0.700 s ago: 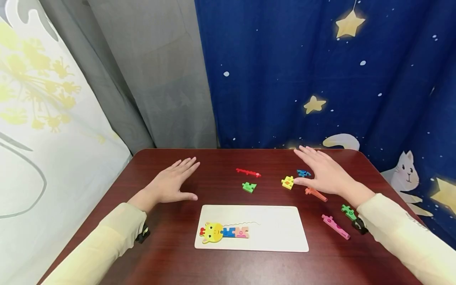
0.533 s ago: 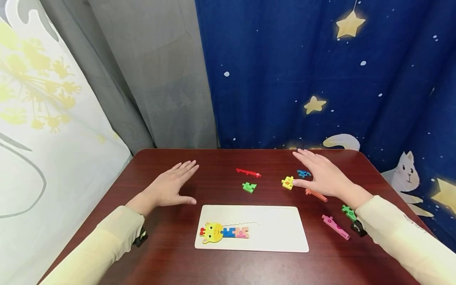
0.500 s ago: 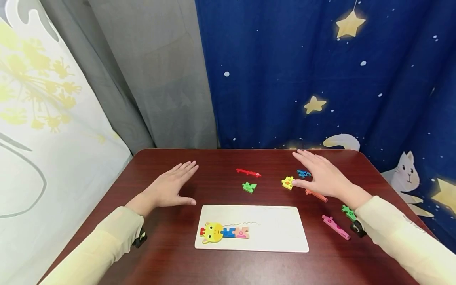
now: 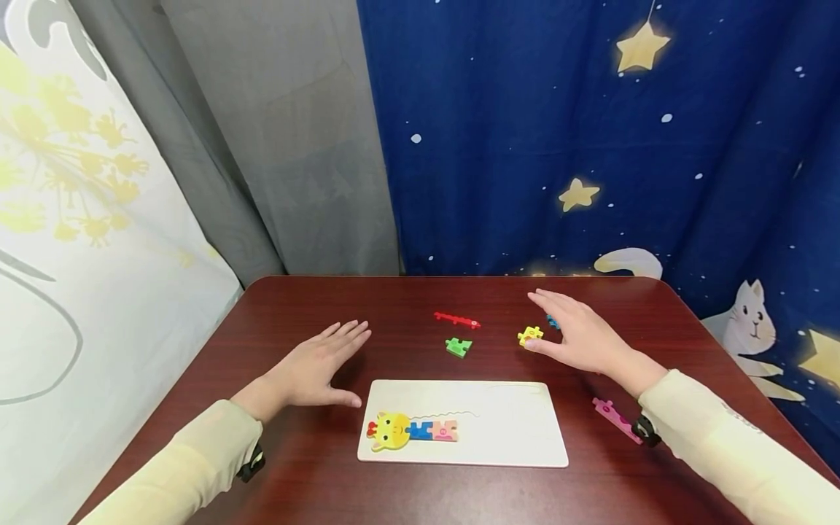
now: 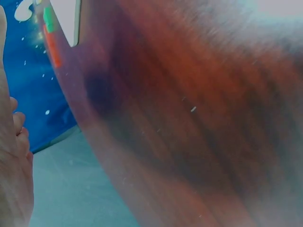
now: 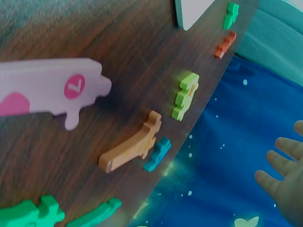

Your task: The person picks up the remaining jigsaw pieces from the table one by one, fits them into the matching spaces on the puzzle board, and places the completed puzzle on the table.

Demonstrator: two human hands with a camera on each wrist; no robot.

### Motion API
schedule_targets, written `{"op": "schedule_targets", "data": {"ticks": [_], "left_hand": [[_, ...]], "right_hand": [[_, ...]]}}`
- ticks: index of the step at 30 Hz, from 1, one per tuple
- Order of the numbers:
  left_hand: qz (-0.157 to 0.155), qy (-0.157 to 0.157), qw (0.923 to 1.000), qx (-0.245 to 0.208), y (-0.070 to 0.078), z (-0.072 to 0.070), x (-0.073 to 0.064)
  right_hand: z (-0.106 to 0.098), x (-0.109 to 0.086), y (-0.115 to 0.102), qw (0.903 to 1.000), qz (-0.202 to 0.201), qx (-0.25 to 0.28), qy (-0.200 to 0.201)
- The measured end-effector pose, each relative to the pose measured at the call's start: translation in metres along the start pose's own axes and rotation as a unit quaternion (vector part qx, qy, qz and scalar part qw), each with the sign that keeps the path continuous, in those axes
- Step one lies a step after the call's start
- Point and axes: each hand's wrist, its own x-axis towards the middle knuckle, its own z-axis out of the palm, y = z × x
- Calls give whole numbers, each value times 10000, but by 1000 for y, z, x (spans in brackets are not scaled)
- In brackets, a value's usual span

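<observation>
Fingers extended, my left hand [image 4: 311,368] hovers left of a white board [image 4: 505,430], holding nothing. My right hand [image 4: 587,339] is also spread and bare, its thumb overlapping a yellow puzzle piece [image 4: 530,333] in the head view; whether they touch I cannot tell. On the board lie a yellow giraffe head [image 4: 391,431], a blue piece [image 4: 421,431] and a pink piece [image 4: 445,431], joined in a row. The right wrist view shows an orange piece [image 6: 130,146], a blue piece [image 6: 157,154] and green pieces [image 6: 94,215] on the table.
Beyond the board lie a red piece [image 4: 457,319] and a green piece [image 4: 458,347]. A long pink piece [image 4: 615,419] lies near my right wrist. The brown table [image 4: 295,467] ends at a blue star-patterned curtain [image 4: 492,146] and a grey one.
Both hands have drawn back toward me, the right one also shifting left. In the head view, the right hand and arm now hide the orange and right-hand green pieces. The pieces have not moved.
</observation>
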Motion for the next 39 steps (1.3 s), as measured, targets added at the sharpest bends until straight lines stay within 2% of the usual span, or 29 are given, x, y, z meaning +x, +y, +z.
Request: {"op": "schedule_targets", "data": {"ticks": [6, 12, 21, 33, 39], "left_hand": [[115, -170, 9998, -47, 10, 9, -6], [164, -387, 9990, -174, 19, 17, -11], [484, -336, 9980, -214, 32, 27, -17], [412, -649, 9968, -234, 40, 38, -22], [375, -653, 9969, -249, 43, 39, -24]], "right_hand": [[8, 1, -4, 10000, -10, 73, -56], [13, 3, -9, 9994, 184, 246, -164], [22, 7, -21, 9978, 330, 542, -213], [40, 14, -41, 9926, 550, 1020, -351], [53, 19, -48, 9923, 550, 1062, -316]]}}
